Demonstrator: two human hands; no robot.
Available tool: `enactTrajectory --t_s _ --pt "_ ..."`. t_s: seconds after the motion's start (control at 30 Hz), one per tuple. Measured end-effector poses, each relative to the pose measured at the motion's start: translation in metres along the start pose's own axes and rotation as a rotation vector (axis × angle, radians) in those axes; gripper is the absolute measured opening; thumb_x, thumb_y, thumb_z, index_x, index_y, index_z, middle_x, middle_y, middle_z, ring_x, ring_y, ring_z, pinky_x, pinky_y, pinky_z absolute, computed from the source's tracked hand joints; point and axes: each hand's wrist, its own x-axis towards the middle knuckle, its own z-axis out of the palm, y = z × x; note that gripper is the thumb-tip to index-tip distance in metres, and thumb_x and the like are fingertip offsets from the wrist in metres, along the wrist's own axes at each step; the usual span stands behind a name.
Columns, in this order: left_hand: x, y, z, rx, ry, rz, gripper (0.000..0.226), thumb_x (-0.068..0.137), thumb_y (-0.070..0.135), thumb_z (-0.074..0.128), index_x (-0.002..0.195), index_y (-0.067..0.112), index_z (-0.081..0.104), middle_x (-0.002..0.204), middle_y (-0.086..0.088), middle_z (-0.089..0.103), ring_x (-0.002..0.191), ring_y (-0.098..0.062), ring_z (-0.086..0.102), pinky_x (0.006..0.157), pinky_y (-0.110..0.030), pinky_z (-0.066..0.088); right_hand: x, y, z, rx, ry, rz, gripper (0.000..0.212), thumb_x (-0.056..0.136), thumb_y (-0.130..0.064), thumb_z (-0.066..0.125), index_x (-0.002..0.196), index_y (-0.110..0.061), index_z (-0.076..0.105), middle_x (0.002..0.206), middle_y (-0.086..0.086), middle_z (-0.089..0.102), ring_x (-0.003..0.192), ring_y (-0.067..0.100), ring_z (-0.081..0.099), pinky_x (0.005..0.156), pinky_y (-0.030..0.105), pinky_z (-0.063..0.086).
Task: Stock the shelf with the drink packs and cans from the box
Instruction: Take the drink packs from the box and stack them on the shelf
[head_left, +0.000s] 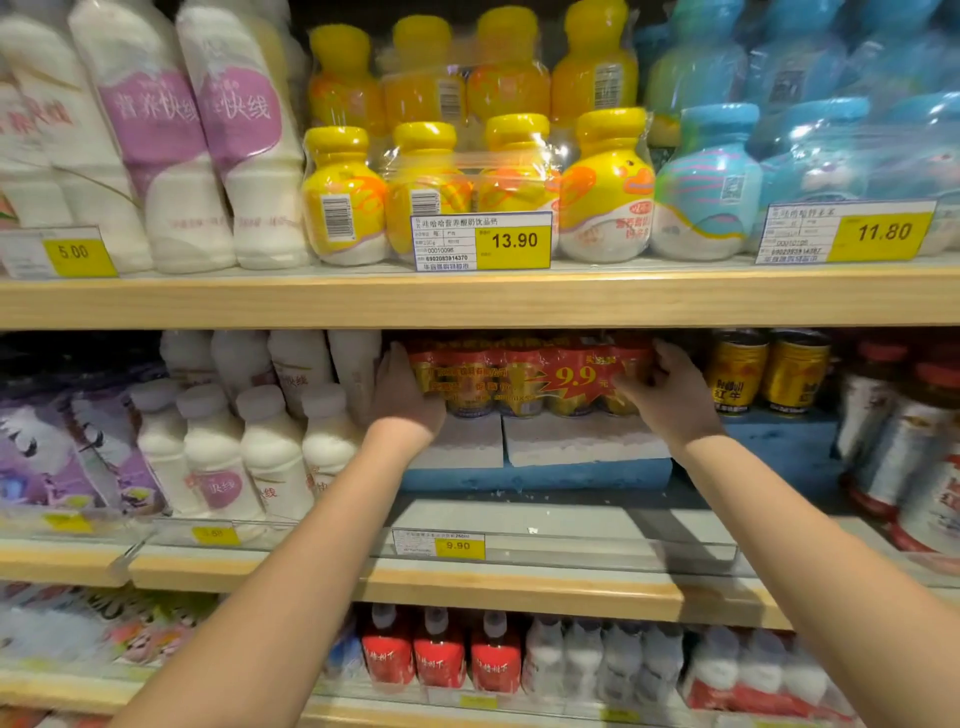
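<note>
Both bare forearms are reaching up from the near edge into the middle shelf (519, 587), and they are covering part of the lower shelf's red-labelled bottles (441, 660) and pale bottles (597, 665), which are blurred and hard to read. Across the top, the upper shelf (467, 299) is carrying white and purple bottles (197, 156) on the left, yellow duck-shaped bottle packs (467, 192) in the middle and blue bottle packs (779, 171) on the right, all cut off by the top edge. On the middle shelf, white milk-drink bottles (244, 441) are crowding the left side, and red-capped jars (904, 457) are running out of view at the right. Far back in the middle bay, the red shrink-wrapped drink pack (530, 376) is sitting on white foam blocks (571, 439) over a blue base (545, 475), its top hidden under the upper shelf's edge. Just right of it, gold cans (769, 371) are standing in shadow. The left hand (402, 395) is lying open and flat against the pack's left end, beside the white bottles. The right hand (670, 384) is curling around the pack's right end with the fingers bent on its front; how firmly it is gripping cannot be told. Nearer, bare shelf floor is showing behind a clear front rail with a yellow 9.90 price tag (441, 544). Larger tags are reading 13.90 (483, 241) and 11.80 (847, 231) above.
</note>
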Motion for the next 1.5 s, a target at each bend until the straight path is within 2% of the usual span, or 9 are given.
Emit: enactTrajectory --t_s 0.27,0.43,0.53,0.63,0.77,0.9,1.07,1.3,1.5 --pt "-0.030 0.006 -0.011 -0.171 0.034 0.108 0.081 0.090 0.028 0.072 0.157 0.015 0.029 0.158 -0.008 0.038 0.143 -0.028 0.038 0.115 -0.042 0.035 -0.032 -0.010 -0.007 0.126 -0.011 -0.016 0.091 0.084 -0.032 0.085 0.158 -0.014 0.036 0.158 0.007 0.047 0.144 0.023 0.045 0.118 0.046 0.040" --pt "-0.066 0.010 -0.026 -0.191 0.091 0.155 0.072 0.083 0.044 0.072 0.144 0.015 0.047 0.103 0.003 0.064 0.086 -0.010 0.057 0.067 -0.023 0.043 -0.064 -0.022 -0.013 0.263 -0.037 -0.075 0.080 0.084 -0.027 0.086 0.152 -0.020 0.044 0.151 0.002 0.053 0.137 0.017 0.050 0.112 0.037 0.045" --pt "-0.093 0.006 -0.034 -0.278 0.066 0.152 0.072 0.084 0.051 0.072 0.141 0.016 0.045 0.142 -0.003 0.051 0.115 -0.006 0.045 0.091 -0.026 0.041 -0.095 -0.034 -0.021 0.209 -0.022 -0.139 0.076 0.083 -0.039 0.085 0.148 -0.025 0.048 0.141 -0.006 0.059 0.124 0.007 0.056 0.095 0.020 0.044" --pt "-0.124 0.001 -0.046 -0.435 0.020 0.233 0.075 0.086 0.041 0.075 0.149 0.020 0.040 0.153 0.006 0.043 0.135 -0.002 0.040 0.114 -0.027 0.035 -0.136 -0.051 -0.029 0.203 -0.032 -0.191 0.073 0.083 -0.046 0.083 0.146 -0.030 0.049 0.134 -0.018 0.057 0.122 0.000 0.057 0.100 0.022 0.045" --pt "-0.164 -0.016 -0.071 -0.486 -0.025 0.301 0.073 0.086 0.043 0.076 0.149 0.031 0.042 0.149 0.017 0.046 0.135 0.005 0.043 0.114 -0.022 0.034 -0.199 -0.074 -0.037 0.185 -0.049 -0.233 0.069 0.085 -0.042 0.082 0.145 -0.036 0.050 0.132 -0.026 0.058 0.118 -0.015 0.057 0.098 0.013 0.046" --pt "-0.208 -0.058 -0.089 -0.541 -0.104 0.350 0.068 0.085 0.044 0.076 0.145 0.032 0.047 0.144 0.020 0.052 0.133 0.008 0.045 0.113 -0.020 0.035 -0.272 -0.073 -0.028 0.188 -0.079 -0.223 0.066 0.085 -0.040 0.082 0.143 -0.036 0.052 0.133 -0.018 0.063 0.125 -0.004 0.060 0.104 0.020 0.050" --pt "-0.271 -0.146 -0.081 -0.561 -0.251 0.314 0.062 0.087 0.043 0.074 0.143 0.037 0.049 0.144 0.021 0.053 0.135 0.004 0.045 0.110 -0.015 0.035 -0.365 -0.020 0.006 0.147 -0.129 -0.172 0.068 0.086 -0.040 0.081 0.147 -0.032 0.052 0.135 -0.013 0.065 0.129 0.007 0.060 0.106 0.027 0.050" --pt "-0.341 -0.271 -0.019 -0.465 -0.394 0.113 0.062 0.087 0.042 0.074 0.142 0.030 0.049 0.145 0.012 0.052 0.136 -0.001 0.047 0.113 -0.032 0.039 -0.453 0.102 0.056 0.089 -0.204 0.053 0.073 0.081 -0.045 0.082 0.146 -0.030 0.052 0.135 -0.008 0.065 0.128 0.015 0.062 0.110 0.044 0.049" --pt "-0.417 -0.395 0.076 -0.388 -0.489 -0.079 0.062 0.084 0.037 0.076 0.141 0.029 0.053 0.139 0.013 0.056 0.130 -0.002 0.052 0.098 -0.017 0.049 -0.529 0.253 0.119 0.021 -0.311 0.231 0.071 0.081 -0.052 0.080 0.145 -0.041 0.051 0.135 -0.020 0.063 0.128 0.005 0.060 0.107 0.027 0.049"
